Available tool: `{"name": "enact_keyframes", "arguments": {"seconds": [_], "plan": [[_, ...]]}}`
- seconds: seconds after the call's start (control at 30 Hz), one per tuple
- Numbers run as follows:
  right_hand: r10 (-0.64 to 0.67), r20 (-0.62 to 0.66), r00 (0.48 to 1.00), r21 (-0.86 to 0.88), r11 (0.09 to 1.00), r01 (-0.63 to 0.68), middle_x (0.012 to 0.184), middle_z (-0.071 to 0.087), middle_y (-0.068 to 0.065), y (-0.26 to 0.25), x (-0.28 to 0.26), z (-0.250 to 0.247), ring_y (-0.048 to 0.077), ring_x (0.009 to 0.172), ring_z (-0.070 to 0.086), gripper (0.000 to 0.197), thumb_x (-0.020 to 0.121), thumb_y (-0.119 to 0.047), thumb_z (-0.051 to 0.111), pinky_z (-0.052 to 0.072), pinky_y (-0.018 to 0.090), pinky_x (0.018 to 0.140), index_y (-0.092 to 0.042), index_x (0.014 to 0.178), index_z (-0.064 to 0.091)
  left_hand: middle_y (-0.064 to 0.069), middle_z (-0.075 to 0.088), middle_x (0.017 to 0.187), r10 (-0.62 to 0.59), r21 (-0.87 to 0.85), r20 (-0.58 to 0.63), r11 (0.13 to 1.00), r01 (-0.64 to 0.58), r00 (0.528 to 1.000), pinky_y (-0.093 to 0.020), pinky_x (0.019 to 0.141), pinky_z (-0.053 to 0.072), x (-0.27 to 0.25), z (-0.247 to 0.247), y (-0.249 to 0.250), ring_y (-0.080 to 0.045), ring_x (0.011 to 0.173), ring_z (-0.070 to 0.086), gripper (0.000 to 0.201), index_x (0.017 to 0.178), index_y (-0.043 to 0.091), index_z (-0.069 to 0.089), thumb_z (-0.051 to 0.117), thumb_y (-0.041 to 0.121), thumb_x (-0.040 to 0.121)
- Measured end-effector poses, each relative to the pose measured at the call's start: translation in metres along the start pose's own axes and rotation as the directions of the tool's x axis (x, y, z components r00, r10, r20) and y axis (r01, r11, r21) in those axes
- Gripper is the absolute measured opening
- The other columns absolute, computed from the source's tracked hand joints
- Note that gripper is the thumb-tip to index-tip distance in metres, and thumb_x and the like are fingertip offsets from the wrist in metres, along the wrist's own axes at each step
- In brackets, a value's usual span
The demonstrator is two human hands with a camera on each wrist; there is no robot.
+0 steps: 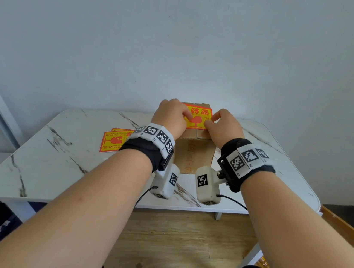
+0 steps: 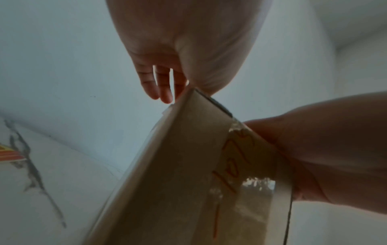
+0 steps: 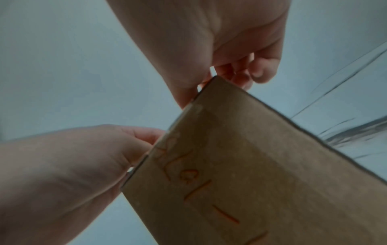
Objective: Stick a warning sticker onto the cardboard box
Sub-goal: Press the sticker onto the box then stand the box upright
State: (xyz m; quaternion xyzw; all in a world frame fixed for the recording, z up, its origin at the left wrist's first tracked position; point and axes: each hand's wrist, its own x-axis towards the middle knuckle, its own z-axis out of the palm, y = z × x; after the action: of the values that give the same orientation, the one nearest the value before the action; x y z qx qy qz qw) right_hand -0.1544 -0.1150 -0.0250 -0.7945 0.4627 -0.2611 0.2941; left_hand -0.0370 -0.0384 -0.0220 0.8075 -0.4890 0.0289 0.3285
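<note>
Wrinkles are the worry imo: warning sticker (image 1: pixel 197 117) lies atop the cardboard box (image 1: pixel 193 156), left hand (image 1: pixel 172 117) and right hand (image 1: pixel 225 125) fingers curled on its side edges, so uneven pressing probably traps bubbles or skews it.

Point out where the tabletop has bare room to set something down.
Bare marble table lies right of the cardboard box, and along the near edge left of the wrists. Crowded: the box with both hands on the sticker, and the spare stickers left of it.
</note>
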Motion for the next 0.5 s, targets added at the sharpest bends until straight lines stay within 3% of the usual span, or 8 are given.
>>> {"name": "enact_keyframes", "arguments": {"seconds": [0.1, 0.2, 0.33, 0.5], "plan": [[-0.009, 0.006, 1.000, 0.006, 1.000, 0.009, 0.108, 0.062, 0.012, 0.001, 0.000, 0.004, 0.028, 0.087, 0.060, 0.022, 0.091, -0.024, 0.049, 0.042, 0.032, 0.069, -0.013, 0.110, 0.053, -0.008, 0.057, 0.127, 0.000, 0.064, 0.094, 0.998, -0.006, 0.996, -0.043, 0.103, 0.043, 0.001, 0.001, -0.002, -0.029, 0.123, 0.047, 0.047, 0.118, 0.028, 0.069, 0.039, 0.003, 0.092], [-0.012, 0.011, 1.000, -0.006, 1.000, 0.012, 0.120, 0.051, 0.014, 0.000, -0.002, 0.006, 0.034, 0.099, 0.061, 0.025, 0.093, -0.022, 0.042, 0.052, 0.041, 0.083, -0.016, 0.114, 0.053, -0.009, 0.054, 0.138, -0.030, 0.107, 0.173, 0.994, 0.011, 0.985, -0.045, 0.102, 0.043, 0.004, 0.005, -0.006, -0.030, 0.125, 0.048, 0.052, 0.133, 0.029, 0.057, 0.036, 0.006, 0.092], [-0.008, 0.043, 0.999, 0.016, 1.000, 0.008, 0.122, 0.046, 0.014, -0.001, -0.001, 0.010, 0.036, 0.106, 0.058, 0.036, 0.093, -0.018, 0.032, 0.050, 0.047, 0.094, -0.023, 0.121, 0.055, -0.010, 0.054, 0.136, -0.067, 0.116, 0.208, 0.992, 0.044, 0.976, -0.043, 0.098, 0.045, 0.005, 0.010, -0.012, -0.031, 0.121, 0.052, 0.051, 0.136, 0.030, 0.049, 0.033, 0.010, 0.092], [-0.021, 0.110, 0.994, -0.018, 1.000, 0.023, 0.128, 0.046, 0.014, -0.006, 0.007, 0.008, 0.033, 0.112, 0.055, 0.047, 0.093, -0.018, 0.029, 0.047, 0.044, 0.100, -0.031, 0.128, 0.057, -0.012, 0.053, 0.132, -0.089, 0.110, 0.241, 0.992, 0.064, 0.967, -0.044, 0.098, 0.044, 0.008, 0.010, -0.017, -0.032, 0.121, 0.050, 0.049, 0.136, 0.030, 0.044, 0.032, 0.013, 0.092]]}}
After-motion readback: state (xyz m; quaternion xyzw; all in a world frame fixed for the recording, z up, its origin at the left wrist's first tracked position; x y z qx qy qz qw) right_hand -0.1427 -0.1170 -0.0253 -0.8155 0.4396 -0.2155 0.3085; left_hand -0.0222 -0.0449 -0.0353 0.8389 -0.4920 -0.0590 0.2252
